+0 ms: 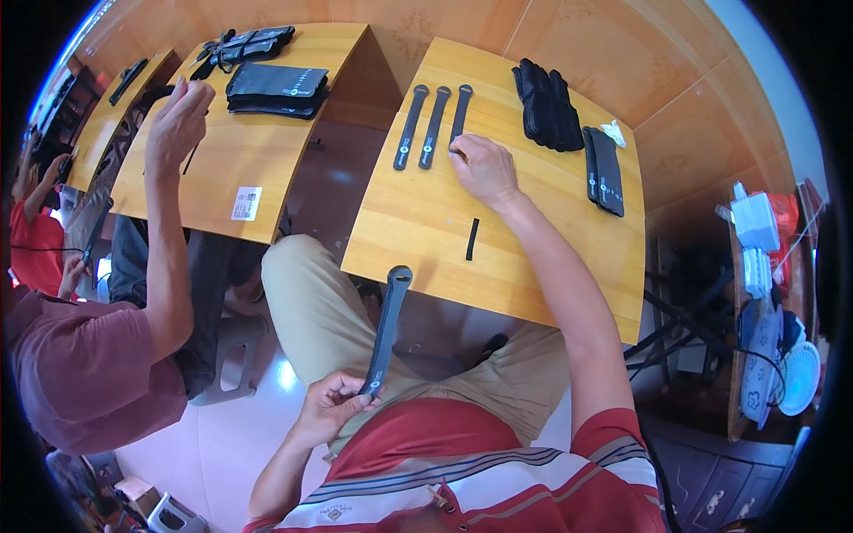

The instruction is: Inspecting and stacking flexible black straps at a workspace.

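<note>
My left hand [336,405] pinches the lower end of a dark grey strap [386,324] above my lap. The strap stands nearly upright, its rounded end with an oval hole at the top. On the table, my right hand [483,169] has its fingers closed at the near end of another strap [461,112], and they hide that end. Two similar straps, a left one [410,129] and a middle one [434,129], lie side by side to its left, holed ends away from me. A short narrow black strip [473,240] lies nearer to me.
At the table's right are a bundle of black straps [546,105], a stack of dark straps [604,173] and a crumpled white tissue [615,133]. A co-worker's raised hand [180,124] is over the left table [213,182]. A cluttered shelf [737,355] stands right.
</note>
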The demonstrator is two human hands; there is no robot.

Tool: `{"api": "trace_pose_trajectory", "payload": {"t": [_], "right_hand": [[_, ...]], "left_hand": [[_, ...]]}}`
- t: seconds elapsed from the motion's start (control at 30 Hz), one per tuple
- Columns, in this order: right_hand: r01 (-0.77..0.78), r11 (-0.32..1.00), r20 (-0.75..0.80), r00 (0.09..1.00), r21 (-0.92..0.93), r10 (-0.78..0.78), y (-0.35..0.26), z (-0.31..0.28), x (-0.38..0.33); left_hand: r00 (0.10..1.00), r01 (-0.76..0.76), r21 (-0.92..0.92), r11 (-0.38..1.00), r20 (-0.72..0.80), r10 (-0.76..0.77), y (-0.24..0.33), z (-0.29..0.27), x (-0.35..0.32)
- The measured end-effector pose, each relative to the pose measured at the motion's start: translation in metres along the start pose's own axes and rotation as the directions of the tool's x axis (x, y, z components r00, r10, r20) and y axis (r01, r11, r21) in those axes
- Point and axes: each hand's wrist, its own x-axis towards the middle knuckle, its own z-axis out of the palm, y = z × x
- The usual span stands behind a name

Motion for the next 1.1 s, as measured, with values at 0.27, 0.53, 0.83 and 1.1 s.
{"api": "trace_pose_trajectory", "payload": {"t": [0.27, 0.53, 0.83, 1.1], "right_hand": [[0.009, 0.998, 0.083, 0.997, -0.055, -0.005, -0.009, -0.004, -0.003], [-0.025, 0.998, 0.216, 0.976, -0.065, 0.039, -0.017, -0.013, 0.0], [0.02, 0.999, -0.037, 0.999, 0.049, -0.018, -0.041, -0.043, -0.028], [0.328, 0.808, -0.148, 0.945, 0.489, -0.293, -0.176, -0.113, -0.134]], "left_hand": [[1.0, -0.004, 0.014, 1.0, -0.003, 0.004, -0.002, 0.001, 0.0], [1.0, -0.014, -0.021, 1.0, 0.023, 0.015, 0.0, 0.002, 0.001], [0.997, -0.063, -0.028, 0.998, 0.035, 0.064, 0.019, 0.015, 0.01], [0.949, -0.29, -0.139, 0.947, 0.085, 0.303, 0.059, 0.056, 0.041]]}}
